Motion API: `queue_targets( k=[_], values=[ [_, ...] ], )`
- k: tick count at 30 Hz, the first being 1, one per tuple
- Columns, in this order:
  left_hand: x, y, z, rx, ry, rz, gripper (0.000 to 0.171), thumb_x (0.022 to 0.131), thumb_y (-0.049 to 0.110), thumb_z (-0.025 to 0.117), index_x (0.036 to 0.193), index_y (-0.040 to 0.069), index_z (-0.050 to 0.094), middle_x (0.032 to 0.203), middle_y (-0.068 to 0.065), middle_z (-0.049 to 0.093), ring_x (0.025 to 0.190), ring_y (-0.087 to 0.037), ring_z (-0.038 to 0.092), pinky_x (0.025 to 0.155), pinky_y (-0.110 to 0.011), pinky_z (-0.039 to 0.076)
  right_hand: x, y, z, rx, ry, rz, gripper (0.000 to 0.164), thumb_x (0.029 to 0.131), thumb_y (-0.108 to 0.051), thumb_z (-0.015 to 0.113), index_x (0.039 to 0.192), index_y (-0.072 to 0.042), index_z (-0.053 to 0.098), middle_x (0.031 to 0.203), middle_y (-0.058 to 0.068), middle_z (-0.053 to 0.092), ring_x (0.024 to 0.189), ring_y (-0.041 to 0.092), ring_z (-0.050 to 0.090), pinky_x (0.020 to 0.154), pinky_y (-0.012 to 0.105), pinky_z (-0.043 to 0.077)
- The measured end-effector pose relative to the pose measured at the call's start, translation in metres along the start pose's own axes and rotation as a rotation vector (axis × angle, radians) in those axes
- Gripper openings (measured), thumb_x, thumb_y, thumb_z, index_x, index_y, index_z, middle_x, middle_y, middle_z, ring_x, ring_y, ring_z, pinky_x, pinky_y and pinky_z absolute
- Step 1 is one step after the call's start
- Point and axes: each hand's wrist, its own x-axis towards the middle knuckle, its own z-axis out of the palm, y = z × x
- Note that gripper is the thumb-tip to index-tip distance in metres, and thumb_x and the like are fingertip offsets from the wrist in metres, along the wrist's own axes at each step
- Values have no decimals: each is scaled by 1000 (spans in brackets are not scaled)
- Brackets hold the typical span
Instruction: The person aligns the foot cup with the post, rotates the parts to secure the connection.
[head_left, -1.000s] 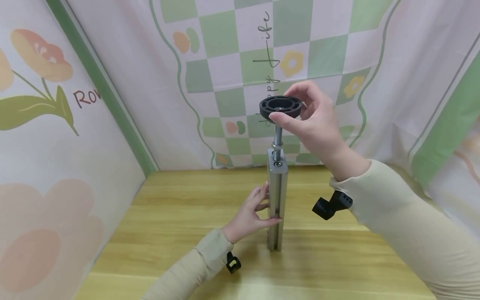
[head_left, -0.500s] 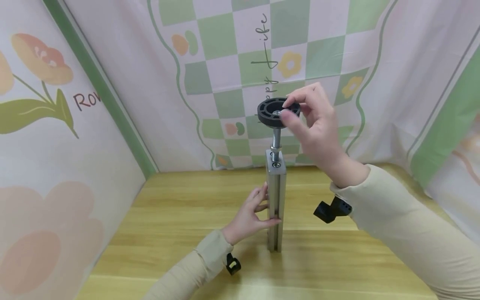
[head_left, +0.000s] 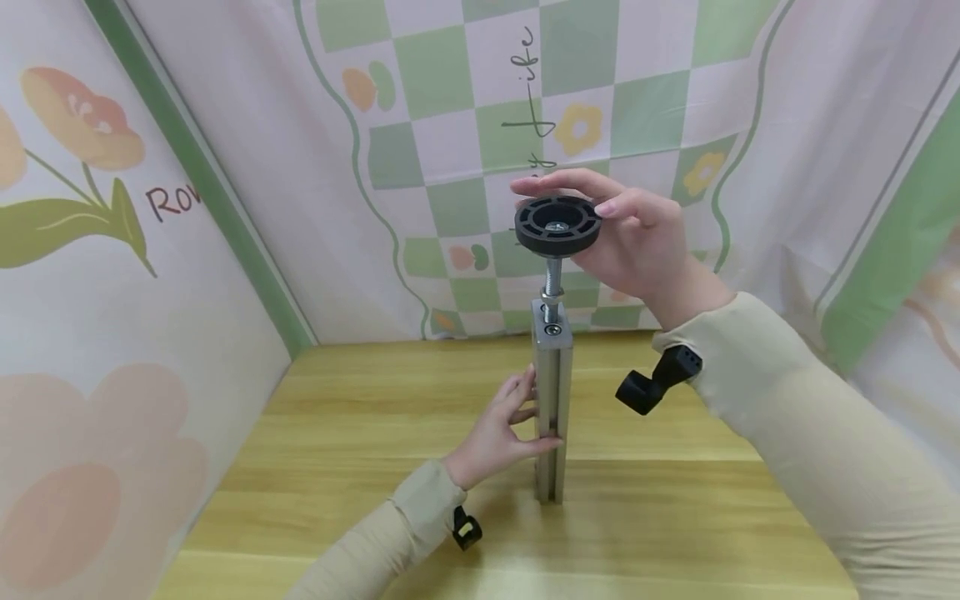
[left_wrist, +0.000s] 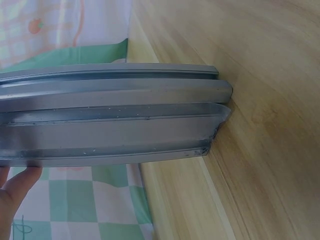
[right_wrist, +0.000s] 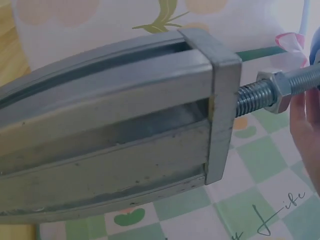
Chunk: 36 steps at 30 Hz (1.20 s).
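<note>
An upright aluminium profile bar (head_left: 551,408) stands on the table, with a metal end plate (head_left: 553,335) on its top. From that plate rises a threaded bolt with a hex nut (right_wrist: 280,92), carrying a round black levelling foot (head_left: 551,242). My left hand (head_left: 498,433) grips the bar's lower half, thumb on the near side and fingers on the left. Up at the levelling foot, my right hand (head_left: 637,237) has one finger stretched along the back of the rim and another digit's tip at its right edge. Part of the right hand is hidden behind the foot.
The wooden table (head_left: 360,408) ends at a patterned curtain (head_left: 435,142) just behind the bar. A flowered panel (head_left: 112,308) closes the left side. Black camera mounts (head_left: 641,392) hang from both sleeves.
My right thumb leaves the near side of the levelling foot, and the right hand turns so a finger reaches along its back rim. My left hand stays on the bar.
</note>
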Motion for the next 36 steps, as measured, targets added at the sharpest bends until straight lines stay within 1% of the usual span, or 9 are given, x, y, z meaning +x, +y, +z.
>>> queue_targets(
  k=[3, 6, 10, 15, 18, 24, 30, 33, 36],
  values=[
    [0, 0, 0, -1, 1, 0, 121, 75, -5, 75, 145, 49, -6, 125, -22, 39, 113, -35, 51, 94, -28, 51, 0, -1, -2, 45, -27, 16, 46, 84, -4, 39, 126, 1, 56, 136, 18, 47, 121, 30, 43, 102, 36, 41],
    [1, 1, 0, 3, 3, 9, 120, 75, -5, 75, 147, 46, -6, 125, -22, 39, 113, -35, 51, 95, -28, 51, -2, -3, -1, 18, -28, 7, 44, 85, -2, 36, 125, 1, 56, 134, 20, 47, 119, 33, 45, 103, 37, 42],
    [1, 0, 0, 5, 0, 16, 120, 75, -5, 76, 148, 43, -6, 126, -23, 39, 113, -35, 51, 95, -29, 51, -5, -4, 0, -27, -40, -34, 43, 89, 2, 34, 127, 3, 54, 133, 21, 48, 120, 35, 46, 103, 39, 44],
    [0, 1, 1, -10, -6, 7, 120, 74, -5, 75, 147, 45, -6, 127, -23, 39, 114, -35, 51, 95, -29, 51, -7, -5, -1, -20, -45, -60, 40, 91, 3, 36, 127, 3, 53, 132, 21, 50, 121, 34, 47, 103, 39, 44],
    [1, 2, 1, -16, -9, 0, 121, 75, -5, 75, 146, 49, -6, 126, -22, 39, 114, -35, 51, 94, -29, 51, -8, -5, -1, -13, -31, -61, 38, 91, 3, 37, 126, 3, 54, 132, 20, 50, 121, 34, 47, 103, 39, 44],
    [2, 5, 2, -14, -16, -3, 121, 75, -5, 75, 144, 52, -6, 126, -22, 39, 113, -34, 51, 95, -28, 51, -9, -3, 0, -23, -44, -63, 37, 92, 0, 39, 125, 4, 53, 134, 20, 48, 123, 34, 46, 105, 40, 42],
    [1, 4, 3, -10, -13, -6, 121, 75, -4, 75, 145, 50, -7, 126, -23, 38, 114, -34, 51, 95, -28, 50, -8, 2, -3, -69, -97, -28, 40, 92, -8, 39, 129, 2, 50, 141, 23, 39, 130, 33, 37, 110, 37, 34],
    [1, 4, 3, -9, -12, 1, 120, 75, -4, 75, 146, 48, -6, 126, -23, 38, 114, -34, 50, 95, -28, 50, -9, 3, -3, -79, -62, -28, 36, 92, -9, 45, 126, 0, 53, 138, 23, 42, 131, 33, 36, 110, 35, 33],
    [2, 4, 2, -10, -11, 4, 119, 76, -4, 75, 146, 48, -5, 127, -23, 38, 115, -35, 50, 95, -28, 51, -8, 1, 2, -124, 23, -31, 31, 91, -9, 56, 121, -1, 56, 133, 21, 48, 124, 31, 44, 107, 34, 39]
  ],
)
